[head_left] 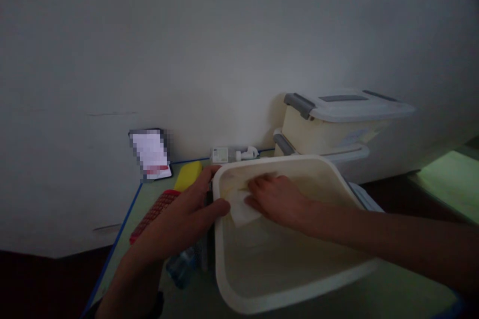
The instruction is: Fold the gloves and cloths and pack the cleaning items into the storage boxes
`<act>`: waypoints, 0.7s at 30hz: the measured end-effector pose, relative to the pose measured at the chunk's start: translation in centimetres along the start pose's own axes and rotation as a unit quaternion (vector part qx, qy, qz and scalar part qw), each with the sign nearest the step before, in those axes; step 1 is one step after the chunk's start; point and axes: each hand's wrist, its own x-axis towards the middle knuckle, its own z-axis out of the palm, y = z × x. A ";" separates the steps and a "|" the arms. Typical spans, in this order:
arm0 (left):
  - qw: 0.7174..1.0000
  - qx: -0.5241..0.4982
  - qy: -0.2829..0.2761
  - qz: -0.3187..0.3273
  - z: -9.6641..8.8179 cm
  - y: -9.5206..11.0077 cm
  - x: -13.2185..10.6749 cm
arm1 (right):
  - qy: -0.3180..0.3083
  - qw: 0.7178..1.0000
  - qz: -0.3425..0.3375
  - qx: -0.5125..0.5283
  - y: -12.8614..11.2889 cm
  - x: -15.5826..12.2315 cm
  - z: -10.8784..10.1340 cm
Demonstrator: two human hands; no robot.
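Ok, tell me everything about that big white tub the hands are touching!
The tub is big, rectangular, cream-white and looks like smooth plastic, with rounded corners, a thick rim and no lid. It sits on the green table, seemingly tipped toward the camera. The left hand grips its left rim; the right hand presses a white cloth against its inside.

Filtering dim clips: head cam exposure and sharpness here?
Head view: underexposed, dim throughout; soft blur on right hand and cloth in the tub; left hand on its rim dark; brightest patch is the green surface at right; no glare.
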 end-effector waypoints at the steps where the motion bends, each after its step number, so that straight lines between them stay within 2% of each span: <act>1: 1.000 0.001 0.001 -0.002 0.0 0.0 0.0 | 0.004 0.999 -0.011 -0.034 -0.1 -0.1 -0.2; 6: 1.000 0.011 0.002 -0.001 0.1 0.1 0.0 | -0.002 0.982 -0.091 -0.163 -0.6 -0.8 -1.4; 10: 1.000 0.024 -0.002 -0.005 0.0 0.2 0.0 | -0.018 0.970 -0.149 -0.190 -0.8 -0.8 -1.9; 21: 0.999 0.040 0.019 0.016 0.1 0.3 0.1 | -0.057 0.982 -0.137 -0.120 -0.1 1.0 -0.5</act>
